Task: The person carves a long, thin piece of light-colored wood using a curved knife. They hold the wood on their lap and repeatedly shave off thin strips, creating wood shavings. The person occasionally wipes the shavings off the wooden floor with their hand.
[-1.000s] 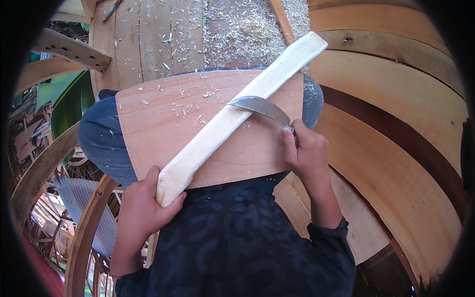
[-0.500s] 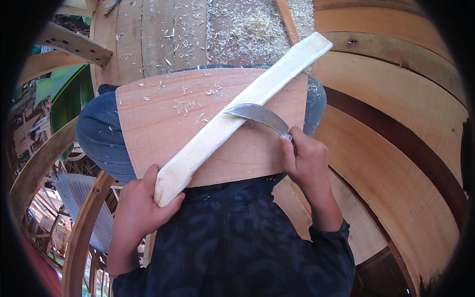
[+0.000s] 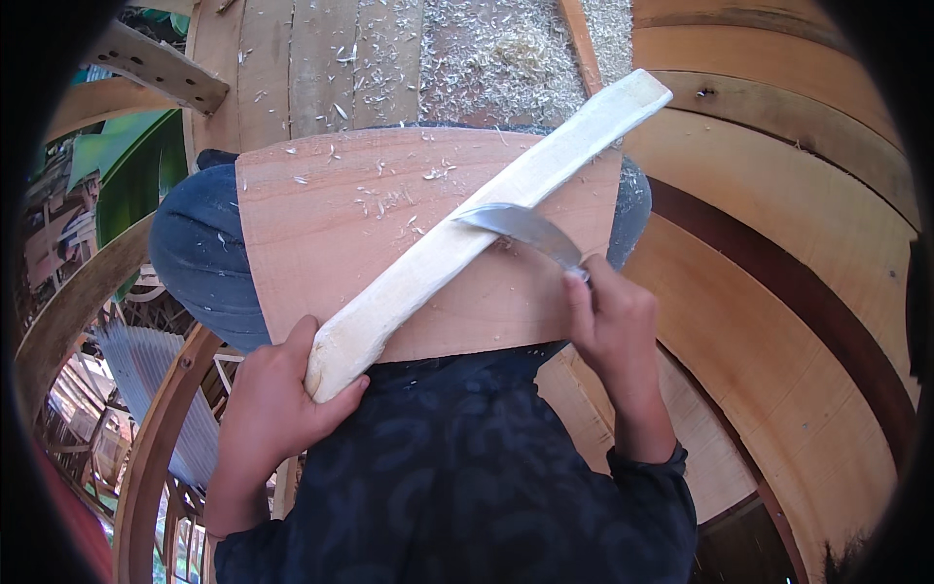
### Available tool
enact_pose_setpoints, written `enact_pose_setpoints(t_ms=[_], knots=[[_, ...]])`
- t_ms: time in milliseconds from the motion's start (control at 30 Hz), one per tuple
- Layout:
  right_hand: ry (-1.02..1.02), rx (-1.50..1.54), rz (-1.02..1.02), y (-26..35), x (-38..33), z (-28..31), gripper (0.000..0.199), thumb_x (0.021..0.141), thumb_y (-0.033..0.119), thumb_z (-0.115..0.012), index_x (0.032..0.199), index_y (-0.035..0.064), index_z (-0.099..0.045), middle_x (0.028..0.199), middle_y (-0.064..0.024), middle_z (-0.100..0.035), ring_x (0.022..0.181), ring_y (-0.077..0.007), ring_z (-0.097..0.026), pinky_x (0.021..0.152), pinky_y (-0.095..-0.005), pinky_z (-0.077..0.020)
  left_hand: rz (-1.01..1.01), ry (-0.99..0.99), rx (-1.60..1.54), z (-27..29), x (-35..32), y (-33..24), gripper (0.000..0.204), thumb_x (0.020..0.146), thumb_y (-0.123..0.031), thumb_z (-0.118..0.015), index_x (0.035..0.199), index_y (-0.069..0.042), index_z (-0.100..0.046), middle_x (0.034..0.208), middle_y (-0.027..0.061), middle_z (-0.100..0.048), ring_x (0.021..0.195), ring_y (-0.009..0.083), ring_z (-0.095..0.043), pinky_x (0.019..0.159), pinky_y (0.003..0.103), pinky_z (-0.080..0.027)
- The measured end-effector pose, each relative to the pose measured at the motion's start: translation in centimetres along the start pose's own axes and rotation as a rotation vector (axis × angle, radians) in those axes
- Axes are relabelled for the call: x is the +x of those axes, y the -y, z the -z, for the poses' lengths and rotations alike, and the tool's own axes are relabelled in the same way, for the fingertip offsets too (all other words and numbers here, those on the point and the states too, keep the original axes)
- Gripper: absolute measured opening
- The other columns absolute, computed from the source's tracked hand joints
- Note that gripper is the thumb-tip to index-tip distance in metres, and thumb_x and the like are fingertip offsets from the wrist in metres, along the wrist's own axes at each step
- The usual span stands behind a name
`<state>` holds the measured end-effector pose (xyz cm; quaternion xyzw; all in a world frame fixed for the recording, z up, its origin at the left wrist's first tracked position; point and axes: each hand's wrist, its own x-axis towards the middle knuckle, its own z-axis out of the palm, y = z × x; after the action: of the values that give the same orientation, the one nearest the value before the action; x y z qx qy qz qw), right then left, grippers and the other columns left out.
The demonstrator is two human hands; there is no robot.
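Observation:
A long pale wooden stick [image 3: 486, 229] lies slantwise across a wide reddish board [image 3: 331, 234] that rests on my knees. My left hand [image 3: 272, 399] grips the stick's near, lower end. My right hand [image 3: 613, 321] holds the handle of a curved steel knife [image 3: 520, 226], most of the handle hidden in the fist. The blade's edge lies against the stick's right side near its middle. Small wood chips are scattered on the board.
Curved wooden planks [image 3: 778, 253] of a boat-like hull rise at the right. Floor planks [image 3: 321, 58] ahead carry a heap of shavings [image 3: 506, 49]. A loose wooden beam [image 3: 161, 68] sits at upper left, with open frame ribs [image 3: 146, 457] and greenery at left.
The knife blade has slid a little down the stick toward me, and my right hand has drawn back with it. My left hand keeps its hold.

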<state>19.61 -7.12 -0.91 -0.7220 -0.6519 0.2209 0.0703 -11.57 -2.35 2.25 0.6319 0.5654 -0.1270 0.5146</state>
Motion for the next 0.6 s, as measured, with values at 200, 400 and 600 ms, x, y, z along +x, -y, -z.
enact_pose_setpoints(t_ms=[200, 400, 600], knots=[[-0.034, -0.045, 0.000, -2.4, 1.6, -1.1, 0.030, 0.089, 0.031, -0.062, 0.072, 0.0072, -0.053, 0.057, -0.0118, -0.054, 0.051, -0.0315, -0.058, 0.046, -0.0387, -0.0432, 0.006, -0.002, -0.012, 0.4, -0.4, -0.1, 0.049, 0.075, -0.037, -0.073, 0.098, 0.003, -0.055, 0.068, 0.0259, -0.062, 0.070, 0.0439, -0.065, 0.064, 0.046, -0.051], [-0.069, -0.098, -0.023, -2.5, 1.9, -0.7, 0.030, 0.089, 0.031, -0.062, 0.072, 0.0074, -0.053, 0.059, -0.0111, -0.055, 0.053, -0.0307, -0.058, 0.048, -0.0386, -0.0432, 0.010, -0.009, -0.016, 0.2, -0.4, -0.2, 0.049, 0.076, -0.037, -0.073, 0.098, 0.003, -0.055, 0.068, 0.0259, -0.062, 0.070, 0.0442, -0.065, 0.064, 0.046, -0.051], [-0.067, -0.028, -0.016, -2.0, 1.3, -1.4, 0.028, 0.089, 0.031, -0.062, 0.076, 0.0072, -0.055, 0.058, -0.0129, -0.055, 0.053, -0.0327, -0.059, 0.048, -0.0399, -0.0438, 0.005, -0.046, 0.010, -0.3, -0.9, 0.1, 0.050, 0.076, -0.038, -0.072, 0.098, 0.003, -0.055, 0.067, 0.0256, -0.062, 0.070, 0.0436, -0.065, 0.064, 0.046, -0.051]])
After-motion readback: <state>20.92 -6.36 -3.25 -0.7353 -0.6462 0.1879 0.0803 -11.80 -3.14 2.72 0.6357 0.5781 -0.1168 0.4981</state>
